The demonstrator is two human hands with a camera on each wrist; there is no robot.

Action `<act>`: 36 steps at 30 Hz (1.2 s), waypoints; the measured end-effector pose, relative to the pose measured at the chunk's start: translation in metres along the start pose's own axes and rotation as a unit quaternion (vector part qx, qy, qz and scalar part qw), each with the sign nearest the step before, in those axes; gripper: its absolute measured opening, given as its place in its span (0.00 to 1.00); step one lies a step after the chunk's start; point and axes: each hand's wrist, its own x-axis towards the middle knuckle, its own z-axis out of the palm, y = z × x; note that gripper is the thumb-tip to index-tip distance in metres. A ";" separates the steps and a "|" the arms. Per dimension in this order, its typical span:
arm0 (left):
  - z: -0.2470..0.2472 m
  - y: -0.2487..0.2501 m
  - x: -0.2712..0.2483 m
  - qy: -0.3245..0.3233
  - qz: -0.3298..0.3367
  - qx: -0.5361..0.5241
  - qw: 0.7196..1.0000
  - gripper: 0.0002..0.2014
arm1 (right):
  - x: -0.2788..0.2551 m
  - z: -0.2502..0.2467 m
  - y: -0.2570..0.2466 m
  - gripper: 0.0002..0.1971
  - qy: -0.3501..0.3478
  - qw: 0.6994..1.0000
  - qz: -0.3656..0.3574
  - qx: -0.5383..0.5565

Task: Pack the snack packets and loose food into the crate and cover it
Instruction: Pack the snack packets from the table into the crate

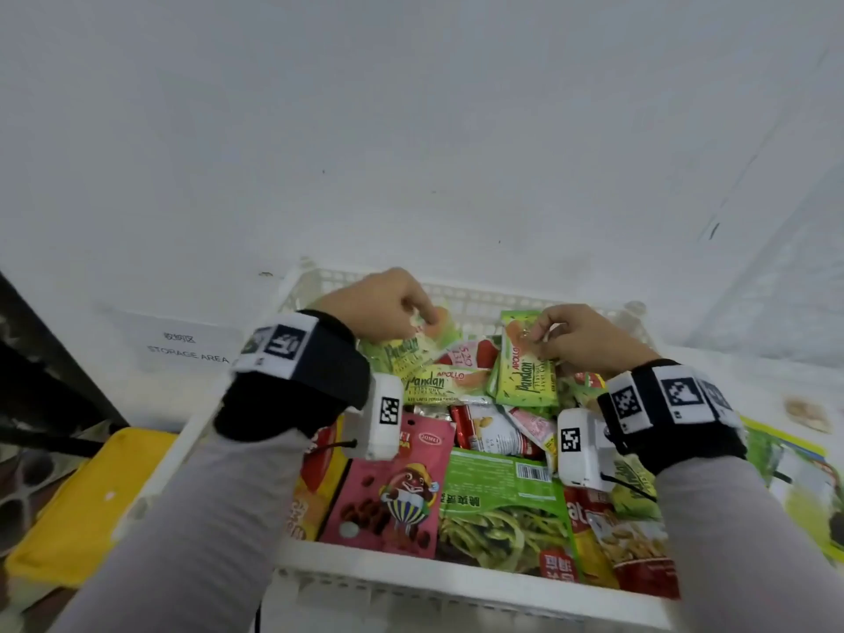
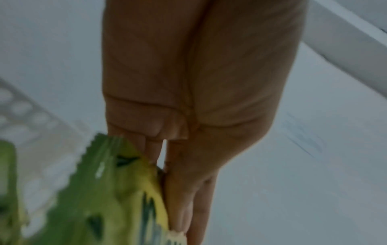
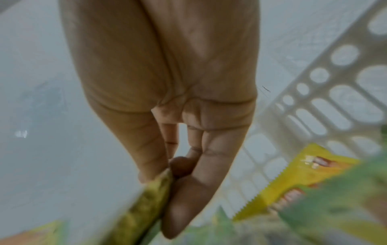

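Note:
A white perforated crate [image 1: 456, 582] sits in front of me, filled with snack packets. My left hand [image 1: 392, 312] pinches a green Pandan packet [image 1: 411, 349] over the crate's far left part; in the left wrist view its fingers [image 2: 180, 207] hold the packet's [image 2: 108, 199] edge. My right hand [image 1: 571, 335] pinches another green Pandan packet [image 1: 525, 372] by its top end at the far right; in the right wrist view thumb and fingers [image 3: 184, 199] grip that packet [image 3: 142, 207]. A third Pandan packet [image 1: 447, 383], a pink packet [image 1: 392, 491] and a green noodle packet [image 1: 502, 509] lie inside.
A yellow board [image 1: 77, 509] lies left of the crate. A "STORAGE AREA" label [image 1: 187, 347] is stuck on the white surface behind. Green printed sheets [image 1: 804, 477] and a small pale food piece [image 1: 808, 415] lie to the right. A dark rack [image 1: 41, 381] stands at far left.

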 end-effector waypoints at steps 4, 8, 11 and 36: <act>-0.034 -0.028 -0.024 0.067 -0.061 -0.024 0.996 0.13 | -0.010 0.000 -0.021 0.11 -0.003 0.996 -0.040 0.077; -0.029 -0.043 -0.032 0.058 -0.159 0.074 0.983 0.12 | -0.012 0.024 -0.062 0.08 -0.051 0.989 -0.088 0.105; -0.014 -0.050 -0.034 0.061 -0.207 0.153 0.964 0.16 | -0.007 0.055 -0.092 0.06 -0.089 0.988 -0.084 0.097; -0.014 -0.050 -0.016 -0.071 -0.141 0.230 0.960 0.33 | -0.011 0.050 -0.086 0.25 -0.183 0.959 -0.140 -0.163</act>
